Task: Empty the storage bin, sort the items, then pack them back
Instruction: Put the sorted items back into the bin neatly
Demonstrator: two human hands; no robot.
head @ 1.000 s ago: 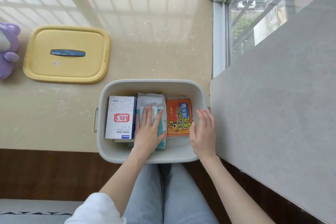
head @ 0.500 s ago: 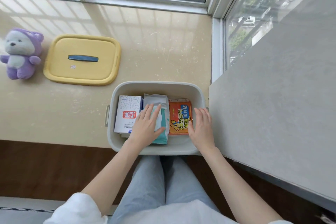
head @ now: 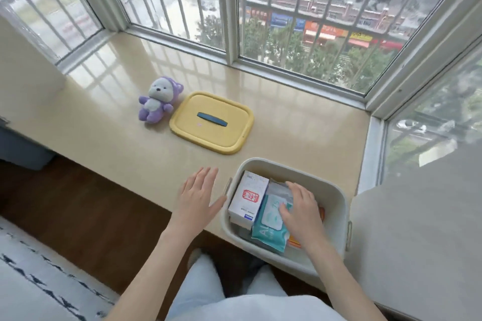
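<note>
A grey storage bin stands on the beige window ledge near its front edge. Inside lie a white box with a red mark, a teal and white wipes pack and an orange packet, mostly hidden. My right hand lies on the wipes pack inside the bin, fingers bent over its top. My left hand hovers open over the ledge just left of the bin, fingers spread, holding nothing.
The bin's yellow lid with a blue handle lies on the ledge behind the bin. A purple plush toy sits to its left. A grey wall block rises right of the bin. Barred windows surround the ledge.
My left hand left the wipes pack and came out of the bin to its left. My right hand moved from the bin's right side onto the wipes pack. The view tilted up.
</note>
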